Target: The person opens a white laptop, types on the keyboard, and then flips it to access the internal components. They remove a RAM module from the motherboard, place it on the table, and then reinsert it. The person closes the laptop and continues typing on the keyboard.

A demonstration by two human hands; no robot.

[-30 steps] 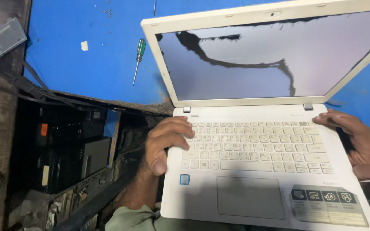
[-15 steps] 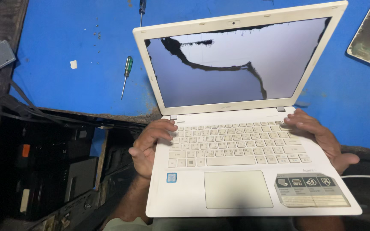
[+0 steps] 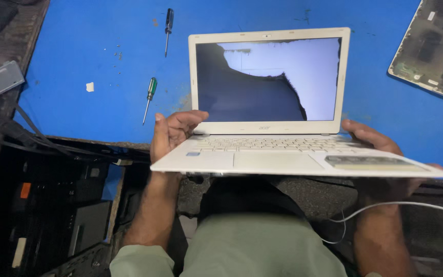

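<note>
Laptop (image 3: pixel 283 154), white, lid open and upright, base held nearly level above the person's lap, just off the near edge of the counter (image 3: pixel 78 51). Screen lit unevenly: a dark jagged patch fills the lower left, pale light the upper right. White keyboard, touchpad in the middle of the palm rest, a grey sticker strip at the right front and a small blue sticker at the left.

Left hand (image 3: pixel 173 134) grips the base at its left edge; fingers pressed together and curled over the top near the hinge, palm under the base. Right hand (image 3: pixel 373 141) holds the right edge, fingers lying close together on the deck beside the keyboard; the rest of the hand is hidden under the base.

Counter is blue, scuffed and speckled with small debris. Green-handled screwdriver (image 3: pixel 149 97) lies near the front edge, left of the laptop; a black-handled screwdriver (image 3: pixel 168 28) lies farther back. A small white scrap (image 3: pixel 89 87) sits left of the green one. A grey back cover (image 3: pixel 426 48) rests at the far right corner.

Left of the counter: dark stacked equipment (image 3: pixel 52 205) and black cables (image 3: pixel 32 133). A white cable (image 3: pixel 411 205) runs across the right, below the laptop.
</note>
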